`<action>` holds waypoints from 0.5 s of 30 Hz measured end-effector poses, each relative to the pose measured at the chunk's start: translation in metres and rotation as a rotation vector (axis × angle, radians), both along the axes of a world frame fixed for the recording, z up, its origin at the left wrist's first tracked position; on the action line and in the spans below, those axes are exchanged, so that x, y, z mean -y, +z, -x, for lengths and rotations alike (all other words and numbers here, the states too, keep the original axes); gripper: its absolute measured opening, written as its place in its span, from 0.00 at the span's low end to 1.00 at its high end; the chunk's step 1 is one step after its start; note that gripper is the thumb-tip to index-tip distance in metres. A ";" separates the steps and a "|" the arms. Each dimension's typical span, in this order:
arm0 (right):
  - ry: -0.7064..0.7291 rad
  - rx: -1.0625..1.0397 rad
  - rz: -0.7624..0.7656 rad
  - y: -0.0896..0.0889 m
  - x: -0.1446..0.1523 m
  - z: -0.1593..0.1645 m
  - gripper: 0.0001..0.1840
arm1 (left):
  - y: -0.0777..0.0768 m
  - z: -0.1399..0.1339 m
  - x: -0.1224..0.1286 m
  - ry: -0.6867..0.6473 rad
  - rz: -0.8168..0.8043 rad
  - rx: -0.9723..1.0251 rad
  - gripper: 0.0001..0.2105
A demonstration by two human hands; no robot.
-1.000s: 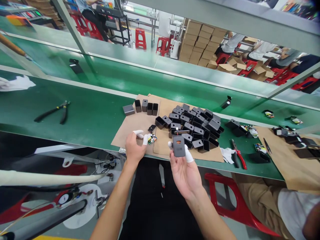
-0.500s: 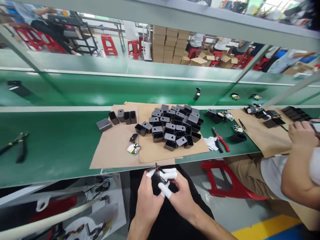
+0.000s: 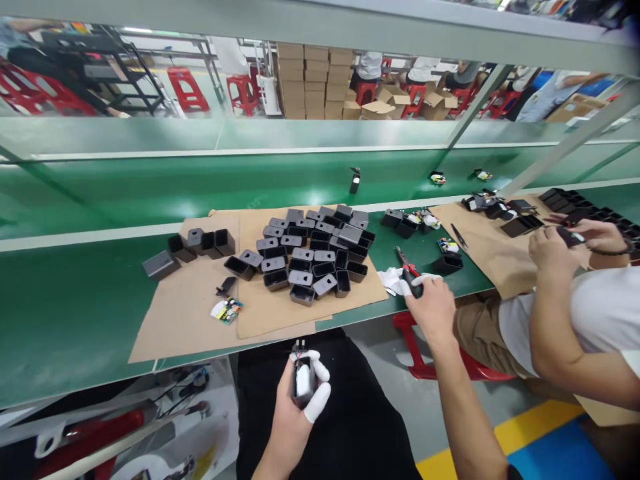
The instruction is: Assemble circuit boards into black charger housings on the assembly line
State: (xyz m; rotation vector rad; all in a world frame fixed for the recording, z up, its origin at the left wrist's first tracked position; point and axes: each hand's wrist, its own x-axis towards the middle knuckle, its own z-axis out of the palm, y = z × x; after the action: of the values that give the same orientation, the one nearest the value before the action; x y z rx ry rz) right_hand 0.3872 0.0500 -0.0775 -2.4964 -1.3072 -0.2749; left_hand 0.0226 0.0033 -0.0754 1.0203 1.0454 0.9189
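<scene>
My left hand (image 3: 295,413), with white finger covers, is closed around a small black adapter housing (image 3: 293,381) above my lap. A white part (image 3: 303,381) sits in its opening, and a plug with two metal prongs (image 3: 300,345) and red wires stands at its upper end. Out to the right, my right hand (image 3: 431,307) closes its covered fingers on the handle of the pliers (image 3: 410,268), whose jaws point to the back left. A crumpled white cloth (image 3: 391,280) lies beside the pliers. Many empty black housings (image 3: 310,257) stand on the cardboard in front.
A circuit board (image 3: 227,311) and a small black plug part (image 3: 226,287) lie on brown cardboard (image 3: 175,327). Another black housing (image 3: 447,265) stands beyond my right hand. A co-worker's hands (image 3: 555,250) hold a black part at right. A red stool (image 3: 415,347) stands below the table edge.
My right hand has left the housing and moved right to the pliers. My left hand alone now holds the housing, its opening facing up. The view has shifted to the right.
</scene>
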 end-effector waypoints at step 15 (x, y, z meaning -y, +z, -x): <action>0.025 -0.486 -0.223 0.015 0.008 -0.038 0.21 | 0.043 -0.056 -0.042 -0.095 -0.192 -0.069 0.16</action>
State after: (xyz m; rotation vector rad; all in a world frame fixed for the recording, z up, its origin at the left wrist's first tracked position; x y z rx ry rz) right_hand 0.4250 0.0422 -0.0624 -2.1709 -1.0413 0.1765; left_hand 0.0787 0.0452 -0.0326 1.2584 0.9701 0.9243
